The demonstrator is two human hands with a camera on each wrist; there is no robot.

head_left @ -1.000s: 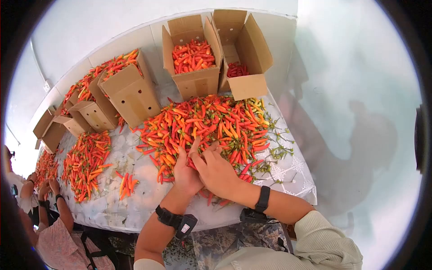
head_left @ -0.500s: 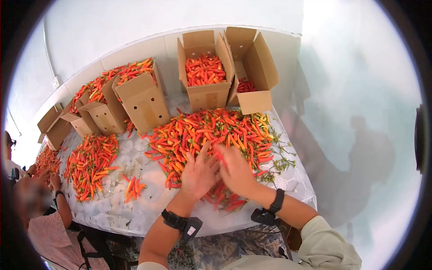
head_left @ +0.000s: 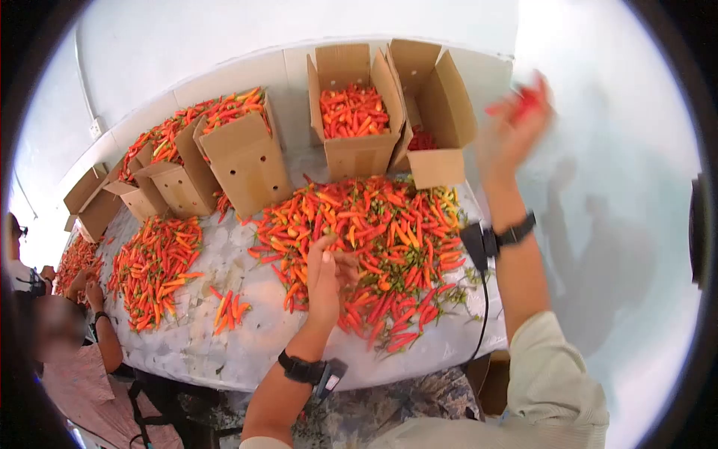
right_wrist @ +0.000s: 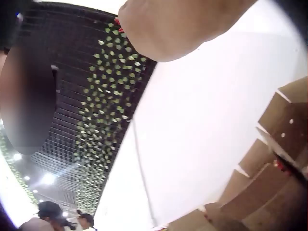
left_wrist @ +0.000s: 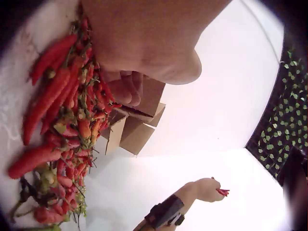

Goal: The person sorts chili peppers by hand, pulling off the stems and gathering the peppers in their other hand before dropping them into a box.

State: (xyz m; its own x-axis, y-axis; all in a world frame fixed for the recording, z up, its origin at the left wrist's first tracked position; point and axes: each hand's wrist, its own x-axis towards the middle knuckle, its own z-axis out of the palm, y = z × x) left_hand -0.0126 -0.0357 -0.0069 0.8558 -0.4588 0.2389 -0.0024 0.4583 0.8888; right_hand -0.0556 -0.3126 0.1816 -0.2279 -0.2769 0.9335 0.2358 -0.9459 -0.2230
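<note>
My right hand is raised at the upper right, in front of the pale wall, and grips a few red chili peppers. In the left wrist view, their red ends stick out past the fingers. Over the chili pile on the table, my left hand hovers with its thumb up and fingers loosely bent; nothing shows in its grasp. Red chilies lie loose just right of it, at the near side of the pile.
Behind the pile stand a cardboard box of chilies and a box with fewer chilies. More filled boxes line the left, near a second heap and a small bunch. Another person works at far left.
My right hand has lifted from beside the left hand over the pile to the upper right, carrying red chilies. The left hand stays over the pile, now apart from the right.
</note>
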